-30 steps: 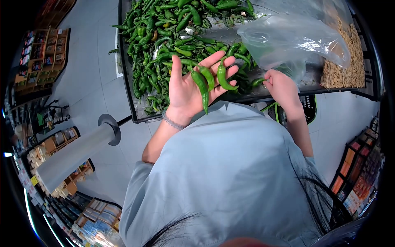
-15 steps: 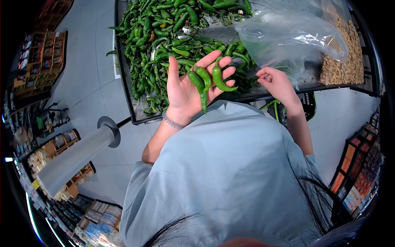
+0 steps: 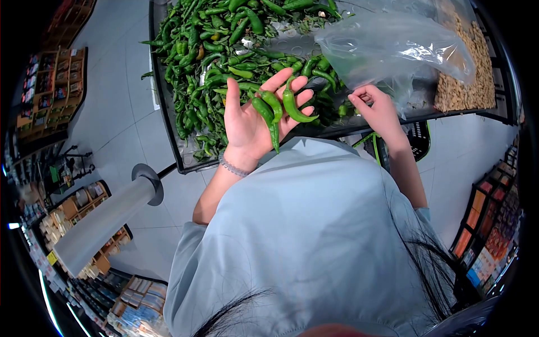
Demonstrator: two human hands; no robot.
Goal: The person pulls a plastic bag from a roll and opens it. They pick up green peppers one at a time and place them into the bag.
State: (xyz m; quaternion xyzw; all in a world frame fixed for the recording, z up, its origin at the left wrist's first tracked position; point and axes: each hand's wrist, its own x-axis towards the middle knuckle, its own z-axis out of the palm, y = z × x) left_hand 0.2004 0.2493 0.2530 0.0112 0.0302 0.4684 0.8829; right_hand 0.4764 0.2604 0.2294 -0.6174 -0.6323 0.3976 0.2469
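Observation:
My left hand is palm up with fingers spread, carrying several green chili peppers. One bright curved chili pepper lies across its fingers. A darker chili pepper slants down over the palm, its tip past the hand's edge. My right hand hovers by the near edge of the display, thumb and forefinger pinched together. Whether anything small is between those fingertips cannot be made out. Just left of and below them lies a short green pepper. Loose green peppers are heaped behind and left of my left hand.
A clear plastic bag rests on the display beyond my right hand. Peanuts are piled at the far right. A plastic bag roll projects at the lower left. Under the near edge stands a black and green basket.
My right hand has lifted slightly from the peppers at the near edge, its fingers drawn closer together. My left hand still carries the same peppers. The view has shifted a little.

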